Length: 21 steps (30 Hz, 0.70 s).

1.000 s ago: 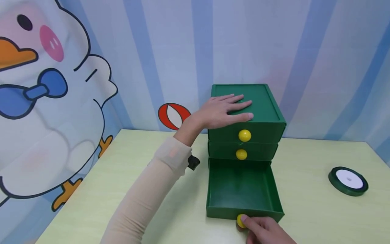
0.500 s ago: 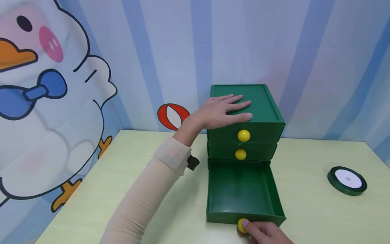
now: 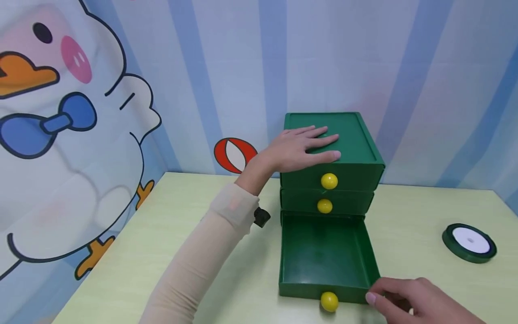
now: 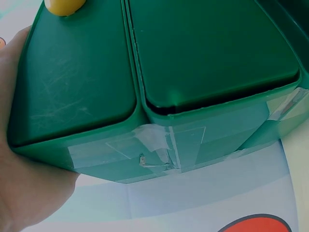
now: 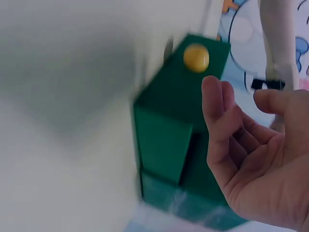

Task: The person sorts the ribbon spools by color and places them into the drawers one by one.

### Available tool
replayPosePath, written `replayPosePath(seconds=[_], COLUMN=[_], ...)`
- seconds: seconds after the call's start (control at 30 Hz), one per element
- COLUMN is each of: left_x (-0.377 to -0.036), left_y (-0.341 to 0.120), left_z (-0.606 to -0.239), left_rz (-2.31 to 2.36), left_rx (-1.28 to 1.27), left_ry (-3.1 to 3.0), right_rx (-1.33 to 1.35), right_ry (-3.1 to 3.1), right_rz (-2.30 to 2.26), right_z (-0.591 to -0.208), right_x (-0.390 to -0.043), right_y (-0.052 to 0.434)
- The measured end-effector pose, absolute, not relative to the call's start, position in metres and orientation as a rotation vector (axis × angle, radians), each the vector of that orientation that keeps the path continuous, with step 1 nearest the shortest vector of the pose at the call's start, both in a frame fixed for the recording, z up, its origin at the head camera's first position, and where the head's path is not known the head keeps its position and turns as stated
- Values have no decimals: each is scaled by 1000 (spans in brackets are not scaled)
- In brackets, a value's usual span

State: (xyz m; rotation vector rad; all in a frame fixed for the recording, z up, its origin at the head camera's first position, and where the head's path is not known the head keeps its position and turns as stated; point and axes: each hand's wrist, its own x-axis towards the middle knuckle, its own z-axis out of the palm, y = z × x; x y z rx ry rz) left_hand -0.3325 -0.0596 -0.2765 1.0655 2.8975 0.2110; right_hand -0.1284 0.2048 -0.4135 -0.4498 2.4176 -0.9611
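Note:
A green drawer cabinet (image 3: 358, 177) with yellow ball knobs stands on the table. Its bottom drawer (image 3: 323, 252) is pulled out and bare inside, with a yellow knob (image 3: 329, 302) on its front. Flat on the cabinet's top rests my left hand (image 3: 305, 150), fingers spread. My right hand (image 3: 417, 299) is off the knob, by the drawer's front right corner, holding nothing. In the right wrist view its fingers (image 5: 219, 125) are loosely bent, with a gap to the thumb. The left wrist view shows the cabinet's side with clear tape (image 4: 154, 137) across it.
A roll of green ribbon (image 3: 469, 243) with a white centre lies on the table to the right of the cabinet. Behind the table hangs a striped blue backdrop (image 3: 226, 67) with a cartoon duck printed at the left.
The bottom drawer came out slightly further. My right hand let go of its knob and moved right. My left hand stays on the cabinet top. The head view shifted a little.

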Motion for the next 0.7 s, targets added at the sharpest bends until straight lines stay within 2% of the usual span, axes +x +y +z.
replayPosePath(seconds=[0.2, 0.3, 0.7], left_x=[-333, -333, -333], left_y=[-61, -60, -59], left_z=[-277, -276, -274], left_rz=[204, 203, 181], left_rx=[1061, 1064, 1055], left_ry=[2902, 2901, 2906], right_rx=[-324, -350, -396], right_ry=[2724, 2919, 3278], right_rz=[-624, -447, -264], right_z=[-397, -396, -425], right_x=[-140, -150, -208], right_y=[225, 240, 322])
